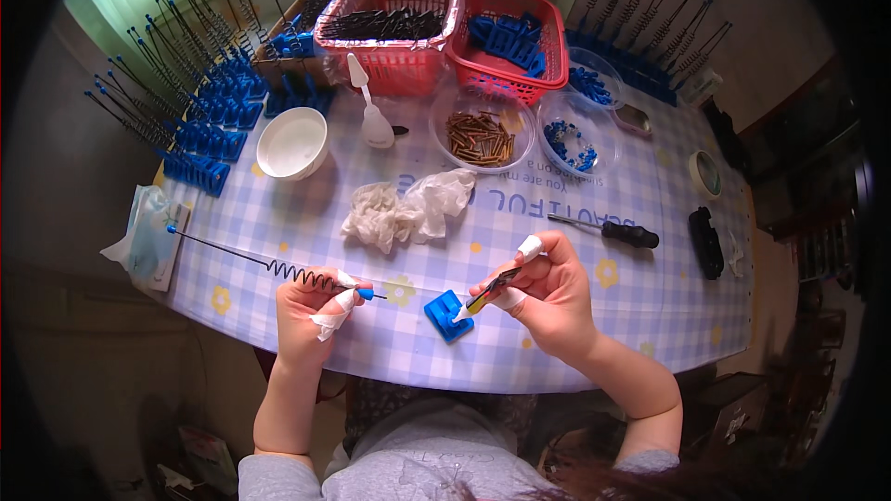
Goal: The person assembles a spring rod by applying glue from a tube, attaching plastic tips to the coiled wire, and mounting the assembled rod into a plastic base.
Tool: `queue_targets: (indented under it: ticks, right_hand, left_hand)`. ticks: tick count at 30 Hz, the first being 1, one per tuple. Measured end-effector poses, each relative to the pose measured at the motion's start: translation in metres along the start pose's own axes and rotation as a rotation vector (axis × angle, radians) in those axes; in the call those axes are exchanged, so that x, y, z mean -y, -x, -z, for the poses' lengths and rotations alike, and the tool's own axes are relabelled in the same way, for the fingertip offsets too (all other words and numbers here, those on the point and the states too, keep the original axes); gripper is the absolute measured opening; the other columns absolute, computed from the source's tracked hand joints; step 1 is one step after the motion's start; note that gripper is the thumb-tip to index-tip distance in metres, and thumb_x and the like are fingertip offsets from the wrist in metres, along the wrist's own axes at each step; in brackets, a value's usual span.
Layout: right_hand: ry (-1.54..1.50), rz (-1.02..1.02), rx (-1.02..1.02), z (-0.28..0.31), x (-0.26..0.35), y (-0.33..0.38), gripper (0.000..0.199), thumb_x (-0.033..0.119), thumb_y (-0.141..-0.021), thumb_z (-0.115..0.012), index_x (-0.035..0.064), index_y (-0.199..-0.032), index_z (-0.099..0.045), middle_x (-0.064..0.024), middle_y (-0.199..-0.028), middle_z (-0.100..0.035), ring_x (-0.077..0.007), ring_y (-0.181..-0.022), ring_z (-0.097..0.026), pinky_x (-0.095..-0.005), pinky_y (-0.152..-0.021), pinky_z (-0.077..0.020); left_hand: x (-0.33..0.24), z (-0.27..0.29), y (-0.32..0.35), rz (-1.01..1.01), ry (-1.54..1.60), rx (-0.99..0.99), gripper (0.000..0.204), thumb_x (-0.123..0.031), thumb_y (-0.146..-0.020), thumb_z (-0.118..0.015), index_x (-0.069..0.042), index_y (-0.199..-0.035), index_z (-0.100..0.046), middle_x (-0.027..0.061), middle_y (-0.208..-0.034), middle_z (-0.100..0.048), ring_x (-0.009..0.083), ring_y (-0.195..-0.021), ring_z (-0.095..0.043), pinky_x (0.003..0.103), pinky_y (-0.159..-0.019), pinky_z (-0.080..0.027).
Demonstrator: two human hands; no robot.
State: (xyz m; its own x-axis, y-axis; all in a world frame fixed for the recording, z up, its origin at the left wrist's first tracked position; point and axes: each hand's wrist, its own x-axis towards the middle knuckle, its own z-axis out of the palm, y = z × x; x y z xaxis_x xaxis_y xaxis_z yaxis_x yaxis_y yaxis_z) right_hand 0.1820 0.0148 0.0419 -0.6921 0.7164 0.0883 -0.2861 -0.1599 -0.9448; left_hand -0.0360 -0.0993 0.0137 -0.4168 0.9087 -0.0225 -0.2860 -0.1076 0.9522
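Note:
My left hand [304, 317], with white tape on its fingertips, pinches a black coiled wire rod [232, 250]. A small blue ball caps the rod's far left end, and a blue sleeve [366, 294] sits near its right end with a bit of bare wire beyond. Between the taped fingers of my right hand [560, 301] is a small glue tube [489, 290], tilted down with its white nozzle at a square blue plastic base [443, 308]. That base lies on the tablecloth between my hands; whether the nozzle touches it I cannot tell.
Crumpled tissue [385, 218] lies ahead of my hands. Behind it stand a white bowl [293, 143], a white dropper bottle [376, 125], tubs of brown pins [481, 139] and blue beads [571, 146], and red baskets [394, 60]. A screwdriver [631, 234] lies right. Finished coiled rods [176, 51] stand left.

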Motion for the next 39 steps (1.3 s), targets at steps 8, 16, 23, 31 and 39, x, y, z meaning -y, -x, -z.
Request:
queue_targets:
  ticks: [8, 16, 23, 31, 39]
  right_hand:
    - [0.014, 0.0, 0.001, 0.0016, 0.0, -0.0018, 0.03, -0.011, -0.074, -0.049, 0.0065, -0.089, -0.03, -0.014, -0.088, -0.057, -0.0182, -0.086, -0.057, -0.0283, -0.077, -0.0451]
    - [0.029, 0.016, 0.003, -0.0004, 0.0015, -0.0026, 0.032, -0.008, -0.074, -0.052, 0.0075, -0.088, -0.028, -0.0147, -0.083, -0.057, -0.0232, -0.085, -0.058, -0.0352, -0.077, -0.0473]
    - [0.045, 0.019, -0.001, 0.0, 0.0003, -0.0019, 0.031, -0.009, -0.074, -0.052, 0.0073, -0.087, -0.028, -0.0149, -0.083, -0.057, -0.023, -0.085, -0.058, -0.0348, -0.077, -0.0476]
    - [0.057, 0.027, 0.008, 0.0003, 0.0009, -0.0018, 0.031, -0.008, -0.074, -0.052, 0.0073, -0.087, -0.029, -0.0153, -0.083, -0.058, -0.0234, -0.085, -0.058, -0.0346, -0.077, -0.0479]
    - [0.01, 0.043, 0.017, 0.0001, 0.0003, -0.0017, 0.03, -0.009, -0.074, -0.051, 0.0066, -0.087, -0.03, -0.0134, -0.085, -0.058, -0.0185, -0.084, -0.058, -0.0276, -0.075, -0.0466]
  left_hand:
    - [-0.0017, -0.0042, -0.001, -0.003, -0.026, -0.045, 0.009, 0.004, -0.069, -0.053, 0.002, -0.078, -0.054, 0.0144, -0.075, -0.06, 0.0113, -0.06, -0.055, 0.018, -0.049, -0.042]
    - [-0.003, -0.003, -0.0012, 0.004, 0.003, -0.002, 0.009, 0.003, -0.07, -0.056, 0.003, -0.079, -0.056, 0.0137, -0.076, -0.06, 0.0116, -0.065, -0.056, 0.018, -0.053, -0.042]
    - [-0.0038, -0.0033, -0.001, 0.009, -0.003, -0.003, 0.008, 0.004, -0.07, -0.055, 0.003, -0.077, -0.056, 0.0133, -0.076, -0.06, 0.0111, -0.065, -0.056, 0.018, -0.054, -0.042]
    - [-0.004, -0.0035, -0.001, 0.019, -0.017, -0.008, 0.008, 0.004, -0.069, -0.056, 0.003, -0.077, -0.056, 0.0138, -0.076, -0.06, 0.0109, -0.065, -0.056, 0.018, -0.053, -0.042]
    - [-0.0043, -0.0038, -0.0008, 0.027, 0.003, -0.015, 0.007, 0.004, -0.069, -0.056, 0.004, -0.077, -0.055, 0.0148, -0.077, -0.06, 0.0109, -0.064, -0.055, 0.018, -0.053, -0.042]
